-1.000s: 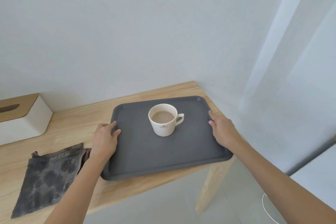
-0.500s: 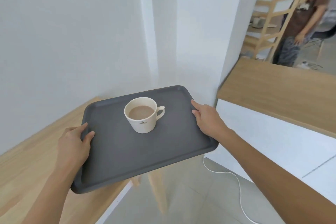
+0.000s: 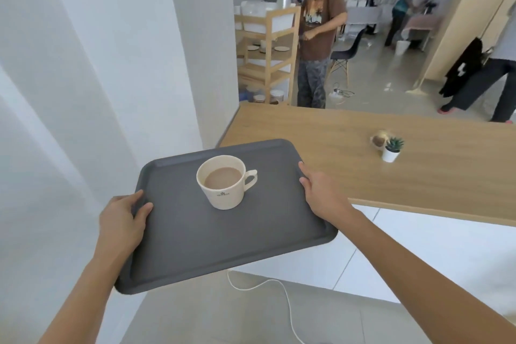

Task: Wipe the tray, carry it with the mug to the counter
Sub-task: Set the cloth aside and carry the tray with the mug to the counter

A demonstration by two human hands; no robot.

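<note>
The left hand (image 3: 122,220) grips the near-left rim and the right hand (image 3: 321,193) the right rim, both closed on the grey tray (image 3: 223,234), which hangs in the air just short of the wooden tabletop (image 3: 335,148). The mug (image 3: 223,181) stands upright near the tray's far middle, full of milky brown drink close to the brim. I'd judge the carry well along; best to keep the tray level, move smoothly, and lower it flat onto the bare wood, clear of the small potted plant (image 3: 392,149) farther right.

Mug (image 3: 223,184) logo print illegible
</note>
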